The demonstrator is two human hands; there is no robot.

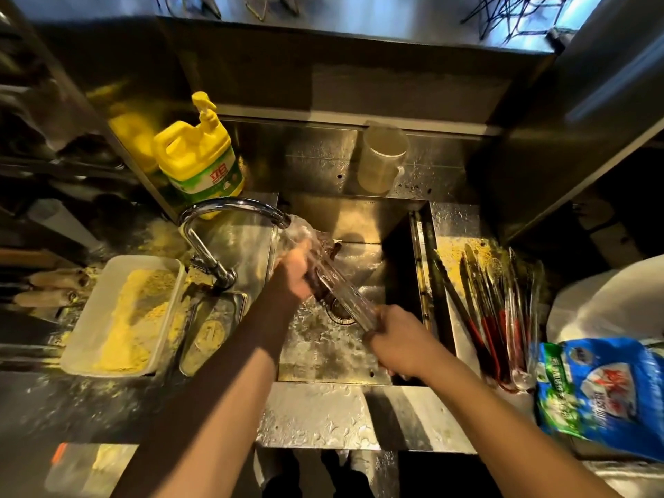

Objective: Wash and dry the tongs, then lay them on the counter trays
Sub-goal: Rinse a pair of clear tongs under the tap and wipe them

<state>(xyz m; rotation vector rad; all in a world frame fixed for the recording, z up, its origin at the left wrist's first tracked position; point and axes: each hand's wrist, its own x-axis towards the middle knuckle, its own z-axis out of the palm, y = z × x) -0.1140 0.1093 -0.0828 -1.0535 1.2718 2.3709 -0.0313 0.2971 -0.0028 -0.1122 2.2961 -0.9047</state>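
A pair of metal tongs lies slanted over the steel sink, under water running from the chrome faucet. My right hand grips the tongs' lower end. My left hand is closed around a dark scrubber pressed against the tongs' upper part. Several more tongs with red and black handles lie side by side on the wet counter right of the sink.
A yellow dish soap jug stands behind the faucet. A white tray of yellow crumbs sits left of the sink, a small steel tray beside it. A clear jug stands behind the sink. A blue bag lies at right.
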